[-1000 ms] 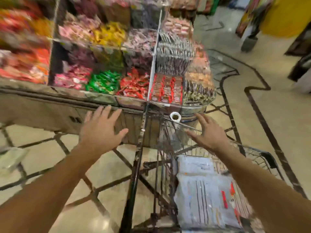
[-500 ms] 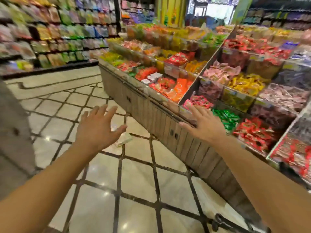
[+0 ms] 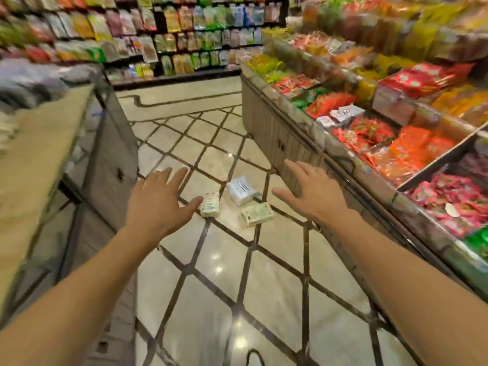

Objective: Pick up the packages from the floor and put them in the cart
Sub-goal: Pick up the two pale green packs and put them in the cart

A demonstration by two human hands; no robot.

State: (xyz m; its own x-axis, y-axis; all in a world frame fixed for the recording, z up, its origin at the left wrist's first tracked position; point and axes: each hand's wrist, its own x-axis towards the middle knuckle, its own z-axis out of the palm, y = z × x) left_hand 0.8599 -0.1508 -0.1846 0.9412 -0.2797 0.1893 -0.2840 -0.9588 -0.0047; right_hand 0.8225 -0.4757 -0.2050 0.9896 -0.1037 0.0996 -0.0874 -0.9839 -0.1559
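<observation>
**Empty hands above dropped packages**

While both arms reached forward, the left hand [image 3: 158,204] and right hand [image 3: 313,192] were spread flat, each grip holding nothing. Three pale packages [image 3: 239,200] lay on the tiled floor [image 3: 224,273] between the hands, toward twelve o'clock, just beside the candy display [image 3: 285,138].

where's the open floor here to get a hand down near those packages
Bare tile lies in front of the three packages, between the left counter and the right display's base, and further up the aisle. It is crowded where the packages cluster between the left hand and right hand; gaps there are narrow.
</observation>
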